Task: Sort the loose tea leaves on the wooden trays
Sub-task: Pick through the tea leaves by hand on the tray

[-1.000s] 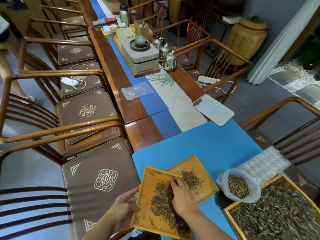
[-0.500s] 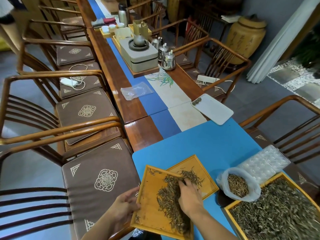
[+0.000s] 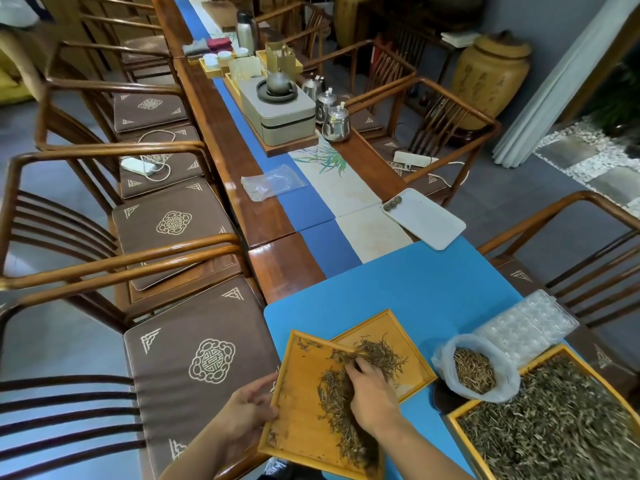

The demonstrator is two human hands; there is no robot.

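Sorting looks mid-way to me, not near done; my left hand [image 3: 247,408] grips the left edge of the near tray [image 3: 301,415], fingers curled round the rim, tray tilted with its far corner overlapping the second tray [image 3: 412,365]; my right hand [image 3: 372,389] lies on the tea leaves [image 3: 337,407], fingers bent into the pile at the far edge of the near tray, pushing or raking toward the second tray; I cannot tell whether it pinches any leaves; a small heap already sits on the second tray, a long band is left on the near one; the large tray [image 3: 460,415] at the table's near right corner is full of leaves, so much is left, I judge; a plastic bag [image 3: 443,362] of leaves stands just beside the second tray, a clear blister sheet [image 3: 530,323] beyond it; white plate [image 3: 429,220] further up on the blue mat [image 3: 398,289]; nothing blocks the push, though the bag sits near enough to catch spill.
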